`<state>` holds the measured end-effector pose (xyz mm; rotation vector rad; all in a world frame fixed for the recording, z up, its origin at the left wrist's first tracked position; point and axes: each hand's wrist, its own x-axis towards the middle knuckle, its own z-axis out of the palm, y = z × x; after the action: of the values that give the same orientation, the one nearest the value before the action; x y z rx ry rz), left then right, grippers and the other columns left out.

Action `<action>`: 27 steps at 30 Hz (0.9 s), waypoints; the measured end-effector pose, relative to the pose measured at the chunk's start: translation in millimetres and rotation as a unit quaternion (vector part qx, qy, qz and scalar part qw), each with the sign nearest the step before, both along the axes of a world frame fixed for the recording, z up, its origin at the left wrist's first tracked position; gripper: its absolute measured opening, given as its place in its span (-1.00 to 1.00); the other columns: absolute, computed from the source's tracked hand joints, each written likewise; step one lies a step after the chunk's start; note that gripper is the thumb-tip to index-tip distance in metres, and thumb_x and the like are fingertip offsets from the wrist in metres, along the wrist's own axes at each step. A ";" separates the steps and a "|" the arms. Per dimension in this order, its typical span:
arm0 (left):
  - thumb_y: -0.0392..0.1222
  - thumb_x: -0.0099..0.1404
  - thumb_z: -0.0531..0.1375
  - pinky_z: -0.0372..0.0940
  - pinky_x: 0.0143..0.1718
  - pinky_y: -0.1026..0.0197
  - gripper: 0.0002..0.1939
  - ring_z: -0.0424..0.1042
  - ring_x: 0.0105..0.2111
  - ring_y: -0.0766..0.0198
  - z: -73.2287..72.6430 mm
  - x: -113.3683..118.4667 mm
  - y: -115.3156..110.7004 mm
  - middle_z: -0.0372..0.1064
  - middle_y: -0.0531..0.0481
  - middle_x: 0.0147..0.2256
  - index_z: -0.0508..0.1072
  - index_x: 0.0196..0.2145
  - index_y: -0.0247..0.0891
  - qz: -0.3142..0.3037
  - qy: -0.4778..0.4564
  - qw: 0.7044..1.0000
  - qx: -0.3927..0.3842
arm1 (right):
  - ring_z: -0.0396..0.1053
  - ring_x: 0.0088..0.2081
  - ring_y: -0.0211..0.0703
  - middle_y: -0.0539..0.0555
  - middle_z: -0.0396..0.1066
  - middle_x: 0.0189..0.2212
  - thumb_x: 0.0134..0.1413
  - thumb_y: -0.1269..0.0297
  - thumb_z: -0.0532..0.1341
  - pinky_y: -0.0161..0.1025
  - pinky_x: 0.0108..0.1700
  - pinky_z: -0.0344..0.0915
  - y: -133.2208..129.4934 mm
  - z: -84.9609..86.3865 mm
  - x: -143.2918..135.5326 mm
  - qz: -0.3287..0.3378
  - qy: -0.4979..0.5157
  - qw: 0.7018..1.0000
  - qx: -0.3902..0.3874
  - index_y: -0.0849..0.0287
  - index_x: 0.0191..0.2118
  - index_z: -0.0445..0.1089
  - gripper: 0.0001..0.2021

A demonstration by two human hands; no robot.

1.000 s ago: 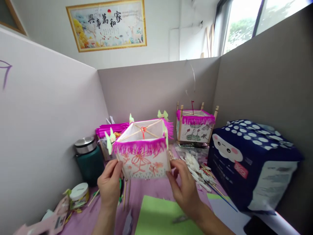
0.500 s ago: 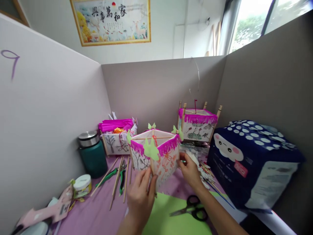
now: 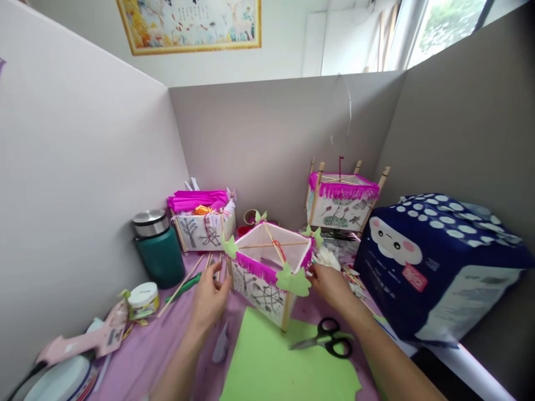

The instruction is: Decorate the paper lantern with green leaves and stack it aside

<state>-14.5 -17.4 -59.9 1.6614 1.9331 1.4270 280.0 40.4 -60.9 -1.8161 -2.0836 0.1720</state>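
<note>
A: Where is the paper lantern right now?

B: It stands near the middle of the desk, one lower corner leg resting at the far edge of the green paper sheet. Pink fringe runs along its top rim, and green paper butterflies sit on the corner posts.

A: And the hands?

B: The left hand is at the lantern's left corner, fingers spread loosely and touching the post there, not clamped. The right hand is at the right side, fingers curled against the frame; I cannot tell how firmly it grips.

A: What lies around it?

B: Black scissors lie on the green sheet, just beside the right forearm. A teal flask stands at the left partition, with a second lantern stuffed with pink paper beside it. A third lantern stands in the back corner, and a dark blue dotted package fills the right side.
</note>
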 end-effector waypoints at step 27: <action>0.01 0.10 0.25 0.26 -0.55 0.30 -0.58 0.28 -0.56 0.38 4.4 -0.8 21.0 0.43 -0.08 -0.27 0.52 -0.14 -0.29 -0.110 -0.200 0.971 0.067 | 0.31 -0.49 -0.18 -0.02 0.37 -0.56 0.23 0.11 0.03 -0.31 -0.41 0.09 -30.4 31.5 -29.8 0.060 0.164 0.977 0.121 0.13 -0.45 0.31 -0.70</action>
<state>-15.2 3.7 -55.5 1.4462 1.4183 1.6754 250.2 10.1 -29.4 -1.4138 -1.8876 0.2219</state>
